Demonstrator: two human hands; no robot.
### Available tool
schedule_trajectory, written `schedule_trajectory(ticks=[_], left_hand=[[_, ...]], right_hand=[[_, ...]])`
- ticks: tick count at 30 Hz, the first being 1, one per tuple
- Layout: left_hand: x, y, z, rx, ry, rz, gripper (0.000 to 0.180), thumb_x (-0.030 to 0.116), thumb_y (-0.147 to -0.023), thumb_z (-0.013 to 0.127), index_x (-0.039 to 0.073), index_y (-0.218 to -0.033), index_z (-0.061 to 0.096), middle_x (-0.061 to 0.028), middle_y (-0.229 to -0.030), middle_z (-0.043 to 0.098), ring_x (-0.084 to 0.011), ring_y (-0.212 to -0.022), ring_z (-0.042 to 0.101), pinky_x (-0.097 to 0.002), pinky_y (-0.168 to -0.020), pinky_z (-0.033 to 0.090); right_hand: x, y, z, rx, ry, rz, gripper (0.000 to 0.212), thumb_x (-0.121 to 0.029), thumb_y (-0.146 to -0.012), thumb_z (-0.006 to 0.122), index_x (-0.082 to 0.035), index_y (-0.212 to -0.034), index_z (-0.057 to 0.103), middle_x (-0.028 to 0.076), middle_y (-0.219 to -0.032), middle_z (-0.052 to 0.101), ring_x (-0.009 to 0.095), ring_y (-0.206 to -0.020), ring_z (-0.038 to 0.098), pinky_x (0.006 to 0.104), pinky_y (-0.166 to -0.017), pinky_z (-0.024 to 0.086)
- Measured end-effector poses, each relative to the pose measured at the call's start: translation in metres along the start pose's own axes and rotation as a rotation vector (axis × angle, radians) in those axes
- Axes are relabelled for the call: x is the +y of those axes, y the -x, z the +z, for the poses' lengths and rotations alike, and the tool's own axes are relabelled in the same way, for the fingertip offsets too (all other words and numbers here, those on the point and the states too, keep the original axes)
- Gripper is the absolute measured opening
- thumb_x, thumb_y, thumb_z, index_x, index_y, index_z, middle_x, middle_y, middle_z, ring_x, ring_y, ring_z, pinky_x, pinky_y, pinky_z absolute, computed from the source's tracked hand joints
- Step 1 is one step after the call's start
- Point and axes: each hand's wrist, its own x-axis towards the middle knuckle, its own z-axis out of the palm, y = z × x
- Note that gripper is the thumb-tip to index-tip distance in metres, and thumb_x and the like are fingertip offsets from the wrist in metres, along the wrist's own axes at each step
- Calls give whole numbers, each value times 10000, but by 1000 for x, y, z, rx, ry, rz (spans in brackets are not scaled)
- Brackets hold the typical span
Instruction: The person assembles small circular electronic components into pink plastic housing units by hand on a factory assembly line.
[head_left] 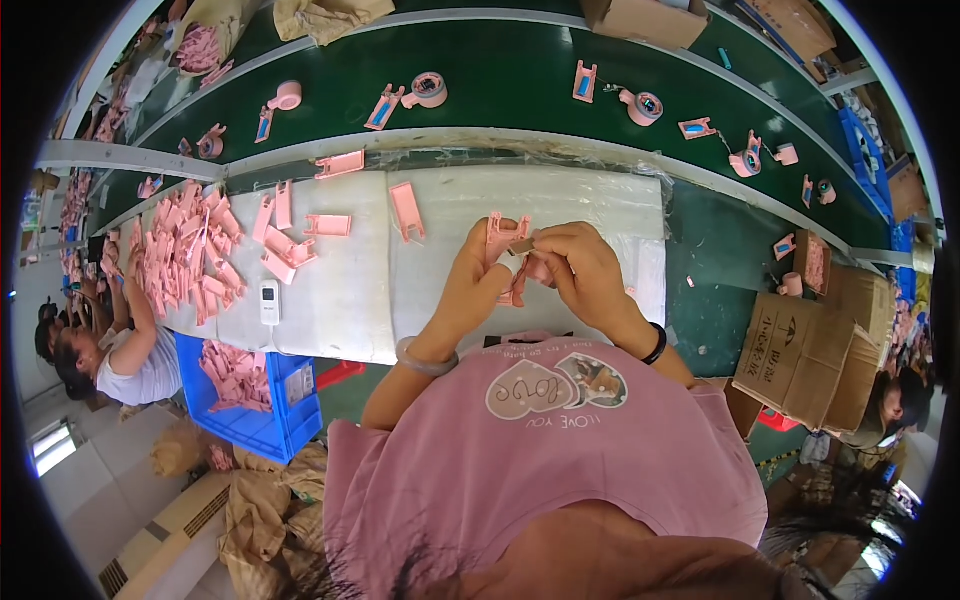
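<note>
Close in front of my chest, my left hand (478, 278) grips a pink plastic housing (505, 229) by its side. My right hand (583, 268) pinches a small part at the housing's inner end; fingers partly cover it, and I cannot make out its kind. Both hands are closed and meet over the white mat (420, 290). Beyond my left hand a single pink housing (406, 211) lies on the mat. Further left are several loose housings (284, 250) beside a large heap of pink housings (185, 250).
A white handheld device (269, 302) lies near the mat's front edge. A blue bin (290, 420) of pink parts stands at left. Behind a raised rail, a green conveyor (520, 90) carries pink assemblies. Cardboard boxes (800, 350) stand at right; a co-worker (140, 360) sits far left.
</note>
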Motion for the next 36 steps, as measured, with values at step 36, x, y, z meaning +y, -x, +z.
schedule_trajectory(ticks=[36], left_hand=[[-9,3,-1,-29,-299,282,295,130,-943,477,-17,-1196,439,-85,-983,590,-114,-836,587,-207,-563,440]], right_hand=[[10,-5,9,30,-26,-38,214,23,-700,674,-71,-885,623,53,-832,597,246,-750,535,342,-734,414]])
